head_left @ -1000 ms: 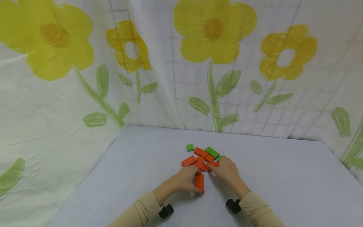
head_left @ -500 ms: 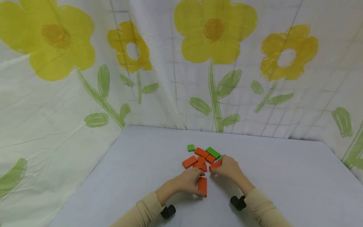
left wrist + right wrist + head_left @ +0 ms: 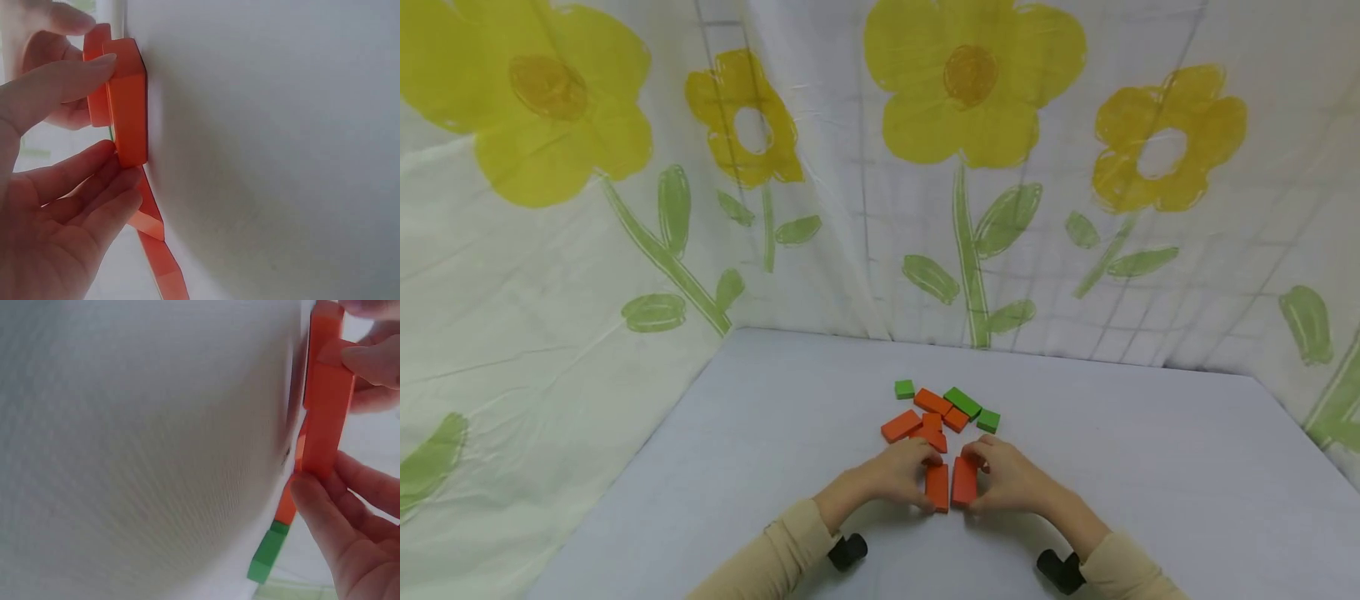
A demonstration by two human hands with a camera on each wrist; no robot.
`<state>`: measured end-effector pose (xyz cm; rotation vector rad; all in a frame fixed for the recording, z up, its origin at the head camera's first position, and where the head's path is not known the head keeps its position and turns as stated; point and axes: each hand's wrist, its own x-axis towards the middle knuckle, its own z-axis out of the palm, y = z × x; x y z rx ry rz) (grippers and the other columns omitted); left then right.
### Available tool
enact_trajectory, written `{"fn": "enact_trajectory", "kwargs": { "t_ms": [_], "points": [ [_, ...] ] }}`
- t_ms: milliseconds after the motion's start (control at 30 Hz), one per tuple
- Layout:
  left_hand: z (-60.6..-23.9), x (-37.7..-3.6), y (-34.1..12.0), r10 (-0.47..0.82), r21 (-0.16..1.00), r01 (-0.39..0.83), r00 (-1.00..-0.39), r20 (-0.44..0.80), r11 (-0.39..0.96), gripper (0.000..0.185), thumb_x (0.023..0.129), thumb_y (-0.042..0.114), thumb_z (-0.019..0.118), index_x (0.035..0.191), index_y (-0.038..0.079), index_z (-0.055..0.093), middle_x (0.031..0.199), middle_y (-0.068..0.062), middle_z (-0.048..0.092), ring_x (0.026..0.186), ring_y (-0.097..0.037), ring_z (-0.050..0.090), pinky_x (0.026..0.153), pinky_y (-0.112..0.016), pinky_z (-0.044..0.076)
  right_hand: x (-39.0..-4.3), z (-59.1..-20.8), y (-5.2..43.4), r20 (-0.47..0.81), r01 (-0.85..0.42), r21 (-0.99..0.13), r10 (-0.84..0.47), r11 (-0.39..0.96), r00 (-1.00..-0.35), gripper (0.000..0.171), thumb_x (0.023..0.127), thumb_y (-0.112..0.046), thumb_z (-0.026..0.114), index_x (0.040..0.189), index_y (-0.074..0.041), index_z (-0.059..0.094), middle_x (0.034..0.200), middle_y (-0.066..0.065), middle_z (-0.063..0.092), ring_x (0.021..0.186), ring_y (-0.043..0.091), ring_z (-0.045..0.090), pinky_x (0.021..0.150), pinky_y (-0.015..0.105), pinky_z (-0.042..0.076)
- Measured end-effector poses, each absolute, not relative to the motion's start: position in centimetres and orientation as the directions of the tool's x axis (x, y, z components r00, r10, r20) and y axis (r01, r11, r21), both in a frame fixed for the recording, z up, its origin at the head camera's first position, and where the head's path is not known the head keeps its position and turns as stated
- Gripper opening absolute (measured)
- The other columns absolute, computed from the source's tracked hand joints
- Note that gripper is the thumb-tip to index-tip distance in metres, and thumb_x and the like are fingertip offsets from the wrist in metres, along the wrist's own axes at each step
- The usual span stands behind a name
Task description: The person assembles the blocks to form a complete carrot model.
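My left hand [image 3: 891,475] pinches an orange-red rectangular block [image 3: 937,488] by its two ends, thumb at the near end and fingertips at the far one. Beside it, my right hand [image 3: 1011,479] grips a second orange-red block [image 3: 965,482] the same way. The two blocks stand side by side, long sides facing, with a narrow gap between them in the head view. From the right wrist, the right-hand block [image 3: 329,419] overlaps part of the left-hand block [image 3: 324,328]. Just beyond the left fingers lies an orange piece with a slanted side [image 3: 934,439], partly hidden.
Farther back on the white table [image 3: 1120,467] lie several loose blocks: an orange block [image 3: 901,426], another orange one [image 3: 933,401], a small orange one [image 3: 956,419], a long green one [image 3: 962,403] and small green cubes [image 3: 904,389]. A flower-printed curtain [image 3: 820,275] hangs behind.
My right hand has drawn its block out of the pile toward me and turned it lengthwise beside the left one. The small green block at right is uncovered. The left hand keeps its block nearly in place.
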<state>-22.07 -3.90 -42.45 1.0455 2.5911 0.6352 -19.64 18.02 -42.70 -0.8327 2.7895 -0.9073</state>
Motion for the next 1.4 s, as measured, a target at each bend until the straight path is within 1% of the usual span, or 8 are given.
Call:
{"fn": "enact_trajectory", "kwargs": {
  "t_ms": [400,600,700,833,933,1067,1200,1400],
  "points": [
    [-42.2,-22.2,-4.0,0.707,0.493,0.591,-0.704,-0.071,0.638,0.052,0.074,0.021,0.085,0.119,0.004,0.065,0.111,0.0,0.061,0.101,-0.009,0.054,0.091,-0.023,0.045,-20.0,-42.3,17.4,0.053,-0.541,-0.52,-0.608,0.661,-0.792,0.055,0.066,-0.018,0.086,0.11,0.004,0.064,0.098,0.003,0.061,0.082,0.013,0.051,0.072,0.028,0.048],
    [-42.2,-22.1,-3.8,0.699,0.489,0.584,-0.711,-0.076,0.647,0.051,0.074,0.02,0.085,0.118,0.002,0.065,0.111,-0.002,0.063,0.1,-0.01,0.054,0.09,-0.023,0.045,-21.3,-40.3,16.5,0.011,-0.427,-0.571,-0.513,0.701,-0.858,0.034,0.082,-0.01,0.074,0.11,0.007,0.065,0.103,0.014,0.065,0.094,0.031,0.06,0.078,0.043,0.053],
    [-42.1,-22.0,-3.6,0.7,0.501,0.58,-0.71,-0.075,0.642,0.051,0.073,0.017,0.085,0.118,0.0,0.065,0.11,-0.003,0.064,0.096,-0.01,0.053,0.088,-0.023,0.045,-22.7,-39.8,15.0,0.016,-0.376,-0.569,-0.447,0.732,-0.894,0.026,0.085,-0.005,0.068,0.109,0.006,0.066,0.101,0.014,0.067,0.093,0.03,0.061,0.079,0.044,0.052],
    [-42.1,-22.1,-3.4,0.71,0.511,0.587,-0.7,-0.069,0.628,0.053,0.071,0.012,0.086,0.118,-0.002,0.066,0.099,-0.001,0.066,0.084,-0.005,0.05,0.08,-0.019,0.044,-24.6,-39.6,12.1,0.007,-0.333,-0.535,-0.39,0.777,-0.921,0.024,0.084,-0.004,0.067,0.105,0.006,0.067,0.095,0.012,0.067,0.083,0.021,0.059,0.076,0.038,0.052],
    [-42.1,-22.1,-3.4,0.732,0.514,0.614,-0.68,-0.04,0.598,0.053,0.069,0.009,0.087,0.118,-0.001,0.067,0.092,0.0,0.065,0.078,-0.005,0.045,0.074,-0.017,0.041,-25.9,-40.1,10.0,-0.016,-0.284,-0.539,-0.346,0.793,-0.938,0.013,0.081,-0.008,0.069,0.08,0.002,0.061,0.072,0.003,0.054,0.062,0.013,0.044,0.057,0.027,0.042],
    [-42.1,-21.8,-3.5,0.756,0.508,0.655,-0.655,0.012,0.56,0.054,0.069,0.007,0.087,0.119,0.0,0.067,0.101,-0.003,0.067,0.086,-0.006,0.051,0.081,-0.017,0.042,-26.7,-41.0,8.0,-0.056,-0.237,-0.545,-0.316,0.805,-0.947,0.045,0.078,-0.019,0.075,0.055,-0.012,0.036,0.056,-0.005,0.022,0.05,0.009,0.023,0.046,0.022,0.02],
    [-42.2,-21.5,-3.5,0.743,0.513,0.644,-0.669,0.018,0.567,0.055,0.07,0.009,0.087,0.12,0.0,0.065,0.115,-0.005,0.066,0.103,-0.009,0.055,0.091,-0.019,0.042,-26.7,-41.6,7.1,-0.027,-0.244,-0.489,-0.294,0.837,-0.955,0.05,0.072,-0.026,0.081,0.053,-0.013,0.036,0.054,-0.005,0.022,0.049,0.009,0.026,0.043,0.022,0.023],
    [-41.9,-21.5,-3.6,0.737,0.478,0.648,-0.676,0.003,0.593,0.055,0.07,0.01,0.087,0.121,0.002,0.067,0.115,-0.002,0.066,0.104,-0.006,0.054,0.091,-0.018,0.041,-27.4,-41.7,7.6,0.024,-0.259,-0.512,-0.287,0.819,-0.957,0.04,0.066,-0.024,0.082,0.063,-0.009,0.045,0.059,-0.003,0.032,0.053,0.011,0.032,0.046,0.024,0.028]
  ]
}}
